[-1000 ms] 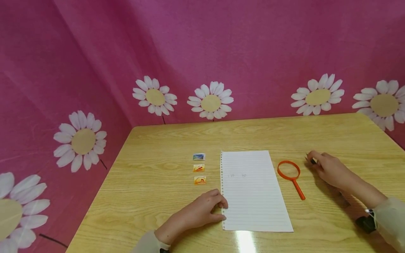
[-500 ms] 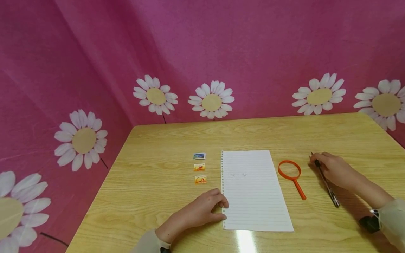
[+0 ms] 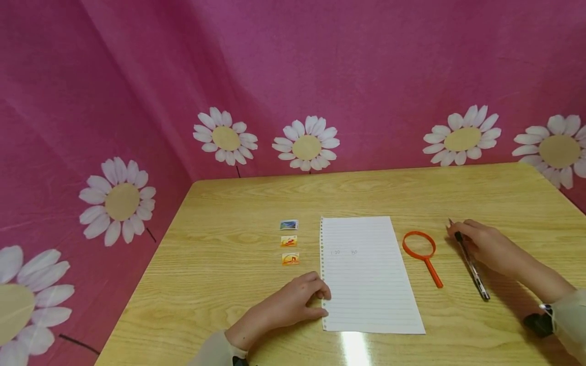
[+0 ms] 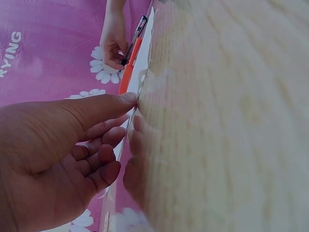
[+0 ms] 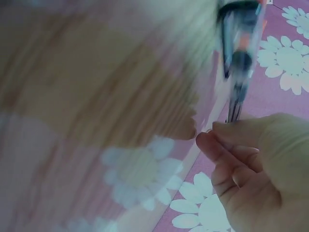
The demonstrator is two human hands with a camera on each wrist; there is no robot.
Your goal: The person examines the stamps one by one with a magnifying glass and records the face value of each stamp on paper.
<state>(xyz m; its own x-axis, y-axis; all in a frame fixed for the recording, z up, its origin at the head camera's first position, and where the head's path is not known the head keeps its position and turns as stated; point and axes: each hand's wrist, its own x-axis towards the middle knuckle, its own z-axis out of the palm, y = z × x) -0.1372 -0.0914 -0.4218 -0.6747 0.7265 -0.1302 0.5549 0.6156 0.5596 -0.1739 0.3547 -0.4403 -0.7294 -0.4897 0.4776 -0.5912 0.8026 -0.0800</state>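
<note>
My left hand [image 3: 295,300] rests at the lower left margin of a lined, hole-punched sheet of paper [image 3: 366,284]. In the left wrist view its thumb [image 4: 104,106] is extended and the other fingers are loosely bent. To the right, my right hand [image 3: 490,246] pinches a clear-barrelled pen [image 3: 473,272] near its black grip, with the pen's other end slanting back toward me. Fingertips partly hide the writing end. In the right wrist view the pen [image 5: 239,60] runs down behind the thumb. An orange magnifying glass [image 3: 428,262] lies between paper and right hand.
Three stamps lie in a column left of the paper: a blue one [image 3: 289,224], a yellow one [image 3: 289,241] and another yellow one [image 3: 290,258]. Faint handwritten numbers mark the sheet. A pink daisy-print cloth [image 3: 366,76] stands behind the wooden table [image 3: 229,218].
The pen has swung from mostly hidden beneath the right forearm to plainly visible left of it. My right hand has shifted slightly right; the left hand stays on the paper's edge.
</note>
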